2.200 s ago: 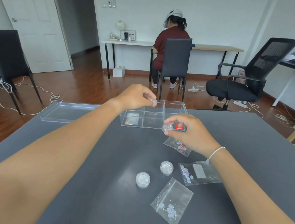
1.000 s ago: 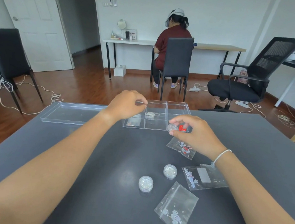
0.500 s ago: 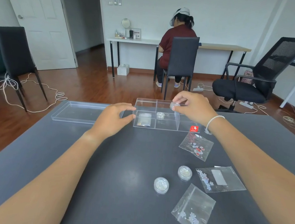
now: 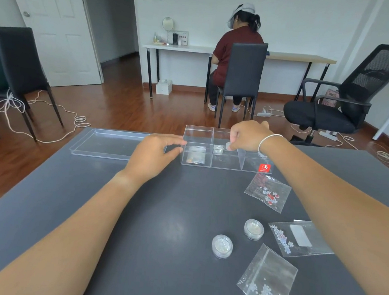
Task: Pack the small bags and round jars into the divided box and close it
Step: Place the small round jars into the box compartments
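Note:
The clear divided box (image 4: 252,168) stands at the far middle of the grey table. A small bag (image 4: 196,155) lies in its left compartment and a round jar (image 4: 218,149) in the middle one. My right hand (image 4: 248,136) reaches over the box, fingers pinched on another round jar (image 4: 228,146) just right of the first. My left hand (image 4: 155,156) rests open against the box's left end. Two more jars (image 4: 222,246) (image 4: 254,229) and three bags (image 4: 267,192) (image 4: 298,237) (image 4: 267,279) lie on the table's near right.
The box's clear lid (image 4: 109,142) lies flat to the left of the box. Beyond the table's far edge (image 4: 353,150) are a black office chair (image 4: 348,99), floor cables and a person seated at a white desk, back turned. A dark chair (image 4: 12,65) stands at the left.
My right hand has carried its jar from the table in front of the box up and down into the middle compartment. My left hand dropped its jar there and drew back to the box's left end.

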The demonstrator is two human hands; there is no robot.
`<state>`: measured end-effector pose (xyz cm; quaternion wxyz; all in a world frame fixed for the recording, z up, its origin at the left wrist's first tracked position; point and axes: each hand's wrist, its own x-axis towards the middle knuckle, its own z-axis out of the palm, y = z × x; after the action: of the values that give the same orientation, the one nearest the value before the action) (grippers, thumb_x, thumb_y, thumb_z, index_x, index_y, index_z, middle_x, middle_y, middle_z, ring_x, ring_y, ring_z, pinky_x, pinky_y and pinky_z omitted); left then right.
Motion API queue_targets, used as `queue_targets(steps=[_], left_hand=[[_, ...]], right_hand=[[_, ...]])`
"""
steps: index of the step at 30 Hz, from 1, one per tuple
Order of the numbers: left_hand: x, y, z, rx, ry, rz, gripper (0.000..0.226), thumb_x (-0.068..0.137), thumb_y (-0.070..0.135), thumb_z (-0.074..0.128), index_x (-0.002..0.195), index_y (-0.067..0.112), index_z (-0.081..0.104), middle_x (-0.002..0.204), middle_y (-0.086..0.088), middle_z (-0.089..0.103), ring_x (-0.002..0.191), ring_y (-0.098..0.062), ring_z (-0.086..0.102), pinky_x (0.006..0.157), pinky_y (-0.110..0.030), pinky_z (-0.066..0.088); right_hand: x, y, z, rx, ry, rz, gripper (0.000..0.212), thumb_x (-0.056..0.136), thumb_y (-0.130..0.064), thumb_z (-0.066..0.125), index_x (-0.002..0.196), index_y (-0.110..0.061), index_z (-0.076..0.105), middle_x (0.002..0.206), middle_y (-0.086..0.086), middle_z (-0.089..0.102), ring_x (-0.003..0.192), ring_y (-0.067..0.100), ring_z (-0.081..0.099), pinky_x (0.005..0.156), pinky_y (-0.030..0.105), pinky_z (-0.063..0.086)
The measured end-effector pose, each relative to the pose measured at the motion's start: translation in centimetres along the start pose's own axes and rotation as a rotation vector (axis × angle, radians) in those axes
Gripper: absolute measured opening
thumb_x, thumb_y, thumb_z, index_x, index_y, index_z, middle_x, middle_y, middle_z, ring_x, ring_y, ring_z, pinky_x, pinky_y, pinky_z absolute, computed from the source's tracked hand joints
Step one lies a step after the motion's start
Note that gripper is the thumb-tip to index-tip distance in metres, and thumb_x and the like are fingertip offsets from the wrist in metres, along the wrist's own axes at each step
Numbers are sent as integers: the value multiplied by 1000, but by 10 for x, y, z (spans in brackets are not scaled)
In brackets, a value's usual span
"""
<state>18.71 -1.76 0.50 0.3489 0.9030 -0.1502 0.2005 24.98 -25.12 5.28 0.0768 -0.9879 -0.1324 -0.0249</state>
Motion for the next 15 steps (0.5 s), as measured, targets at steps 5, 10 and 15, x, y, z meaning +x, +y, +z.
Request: queue_targets(steps=[5,10,15], left_hand=[[0,0,2,-7,16,-1,18,84,20,60,100,21,70,116,2,67,109,-9,57,96,-18,35],[0,-1,2,-11,15,-6,19,84,21,60,101,22,69,116,3,67,109,-7,56,95,-18,36],[0,-1,3,-39,12,-13,19,84,20,61,102,22,69,116,2,67,105,-4,55,95,-19,37]], right_hand=[[4,-3,3,-65,-22,3,16,79,-30,64,69,-21,56,88,3,62,90,24,50,95,48,25],[3,-2,3,-45,-22,13,9,80,-25,62,74,-19,61,94,4,65,97,26,52,99,49,22],[-18,-2,-6,93,118,-22,13,83,-24,54,79,-21,67,96,-2,68,98,23,54,98,46,22]])
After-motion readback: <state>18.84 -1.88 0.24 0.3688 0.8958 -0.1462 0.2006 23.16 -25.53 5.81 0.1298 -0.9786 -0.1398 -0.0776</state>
